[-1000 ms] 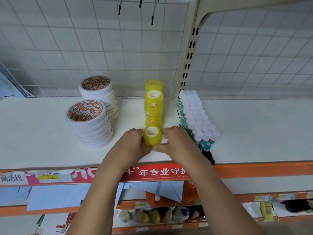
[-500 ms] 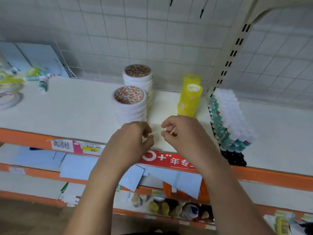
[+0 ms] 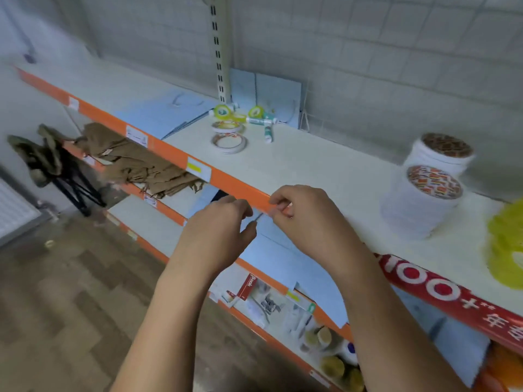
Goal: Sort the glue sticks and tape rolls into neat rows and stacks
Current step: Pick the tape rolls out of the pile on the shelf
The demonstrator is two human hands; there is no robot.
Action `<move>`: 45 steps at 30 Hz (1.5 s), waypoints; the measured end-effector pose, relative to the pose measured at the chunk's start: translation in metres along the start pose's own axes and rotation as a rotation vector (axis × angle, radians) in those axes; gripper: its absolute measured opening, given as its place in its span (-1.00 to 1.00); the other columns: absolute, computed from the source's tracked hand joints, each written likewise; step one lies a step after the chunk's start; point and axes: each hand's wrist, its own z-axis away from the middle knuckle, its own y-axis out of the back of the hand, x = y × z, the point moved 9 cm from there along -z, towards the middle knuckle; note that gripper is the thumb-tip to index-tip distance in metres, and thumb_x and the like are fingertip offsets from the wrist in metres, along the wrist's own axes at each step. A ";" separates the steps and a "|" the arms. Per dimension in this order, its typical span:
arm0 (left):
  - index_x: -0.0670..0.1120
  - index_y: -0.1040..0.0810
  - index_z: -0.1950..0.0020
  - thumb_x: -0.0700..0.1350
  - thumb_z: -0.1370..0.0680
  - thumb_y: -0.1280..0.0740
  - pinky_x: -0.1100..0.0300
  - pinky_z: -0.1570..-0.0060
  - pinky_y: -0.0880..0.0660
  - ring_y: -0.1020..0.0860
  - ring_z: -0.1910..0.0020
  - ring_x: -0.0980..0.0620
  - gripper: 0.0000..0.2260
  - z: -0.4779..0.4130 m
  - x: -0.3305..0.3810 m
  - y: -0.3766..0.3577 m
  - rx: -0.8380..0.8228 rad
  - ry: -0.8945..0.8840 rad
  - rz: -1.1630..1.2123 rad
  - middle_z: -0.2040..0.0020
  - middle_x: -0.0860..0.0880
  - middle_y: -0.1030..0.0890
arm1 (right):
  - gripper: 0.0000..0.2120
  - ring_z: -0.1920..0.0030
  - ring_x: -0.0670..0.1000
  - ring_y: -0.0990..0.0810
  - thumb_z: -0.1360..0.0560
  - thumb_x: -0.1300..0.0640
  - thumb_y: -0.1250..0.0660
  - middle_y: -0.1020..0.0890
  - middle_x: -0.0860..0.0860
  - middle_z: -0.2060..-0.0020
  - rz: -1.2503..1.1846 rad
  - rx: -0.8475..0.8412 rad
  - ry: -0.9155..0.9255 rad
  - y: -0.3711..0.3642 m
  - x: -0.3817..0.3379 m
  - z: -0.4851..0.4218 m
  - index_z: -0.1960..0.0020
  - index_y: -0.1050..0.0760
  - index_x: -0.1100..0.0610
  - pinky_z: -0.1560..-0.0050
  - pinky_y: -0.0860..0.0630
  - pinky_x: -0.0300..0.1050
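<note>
Grip: left hand (image 3: 218, 230), right hand (image 3: 308, 219), maybe pinching thin clear strip (image 3: 258, 217)

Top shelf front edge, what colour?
The shelf edge is orange, with white and yellow price labels; best seen in the head view.

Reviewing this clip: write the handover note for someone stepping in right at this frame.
Hands: left hand and right hand are at the shelf's front edge. Both seem to pinch a thin sliver between them, which is too blurred to name.
Done: two white tape stacks stand at the right, with a yellow tape stack at the frame edge.
Left: a loose heap lies near the upright post, made up of small yellow rolls, glue sticks and flat white rolls. None of it is sorted.
</note>
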 end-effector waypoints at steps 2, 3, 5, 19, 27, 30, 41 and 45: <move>0.02 -0.53 -0.18 0.03 -0.58 -0.26 0.13 0.16 -0.48 -0.55 -0.02 0.03 -0.78 -0.001 -0.029 0.015 0.004 0.009 -0.010 -0.13 0.07 -0.54 | -0.79 0.04 -0.01 -0.59 -0.55 0.07 -0.32 -0.64 0.00 0.03 -0.015 -0.009 0.020 -0.019 -0.027 -0.019 -0.15 -0.58 0.09 -0.04 -0.55 -0.01; 0.02 -0.53 -0.18 0.03 -0.58 -0.26 0.11 0.12 -0.50 -0.55 -0.03 0.02 -0.78 -0.001 -0.042 0.021 0.003 0.013 -0.015 -0.12 0.06 -0.55 | -0.78 0.02 0.00 -0.58 -0.55 0.07 -0.32 -0.64 0.01 0.02 -0.023 -0.016 0.021 -0.029 -0.039 -0.026 -0.15 -0.58 0.10 -0.05 -0.55 0.01; 0.02 -0.52 -0.18 0.04 -0.58 -0.26 0.08 0.09 -0.52 -0.54 -0.03 0.01 -0.78 -0.002 -0.068 0.030 0.001 0.021 -0.031 -0.12 0.06 -0.55 | -0.77 0.01 -0.01 -0.58 -0.55 0.05 -0.32 -0.63 0.01 0.01 -0.038 -0.031 0.013 -0.048 -0.057 -0.037 -0.16 -0.58 0.09 -0.05 -0.55 0.01; 0.01 -0.57 -0.08 0.03 -0.58 -0.26 0.14 0.21 -0.44 -0.53 0.02 0.03 -0.83 -0.087 -0.129 0.026 0.055 -0.088 0.077 -0.01 0.06 -0.56 | -0.85 0.06 -0.06 -0.60 -0.52 0.06 -0.33 -0.64 -0.05 0.05 -0.022 0.000 -0.105 -0.084 -0.051 -0.125 -0.05 -0.62 0.03 -0.01 -0.57 0.00; 0.04 -0.55 -0.14 0.04 -0.57 -0.26 0.22 0.35 -0.26 -0.53 -0.02 0.03 -0.80 -0.173 -0.159 0.022 0.028 -0.096 0.064 -0.05 0.07 -0.53 | -0.77 -0.06 0.00 -0.56 -0.52 -0.01 -0.35 -0.60 0.00 -0.04 0.023 0.042 -0.134 -0.086 -0.030 -0.205 -0.13 -0.59 0.03 -0.09 -0.52 -0.01; 0.03 -0.56 -0.16 0.03 -0.57 -0.25 0.18 0.30 -0.27 -0.52 -0.03 0.03 -0.79 -0.193 -0.173 0.015 0.032 -0.091 0.091 -0.07 0.07 -0.53 | -0.65 -0.16 0.06 -0.51 -0.52 -0.04 -0.34 -0.54 0.05 -0.13 0.086 0.047 -0.182 -0.089 -0.018 -0.231 -0.26 -0.52 0.06 -0.17 -0.48 0.02; -0.02 -0.56 -0.17 0.01 -0.53 -0.33 0.06 -0.04 -0.48 -0.49 -0.17 -0.06 -0.75 -0.281 -0.198 -0.008 -0.048 -0.253 0.193 -0.19 -0.01 -0.49 | -0.27 -0.25 0.15 -0.36 -0.35 -0.31 -0.40 -0.45 0.07 -0.25 0.148 0.003 -0.439 -0.128 0.004 -0.269 -0.35 -0.38 0.10 -0.24 -0.39 0.08; -0.06 -0.56 -0.21 0.00 -0.52 -0.35 0.01 -0.08 -0.47 -0.47 -0.19 -0.10 -0.71 -0.308 -0.199 -0.014 -0.110 -0.351 0.229 -0.20 -0.05 -0.48 | -0.28 -0.25 0.14 -0.43 -0.31 -0.26 -0.45 -0.49 0.04 -0.24 0.171 0.028 -0.514 -0.135 0.004 -0.276 -0.33 -0.37 0.09 -0.25 -0.39 0.03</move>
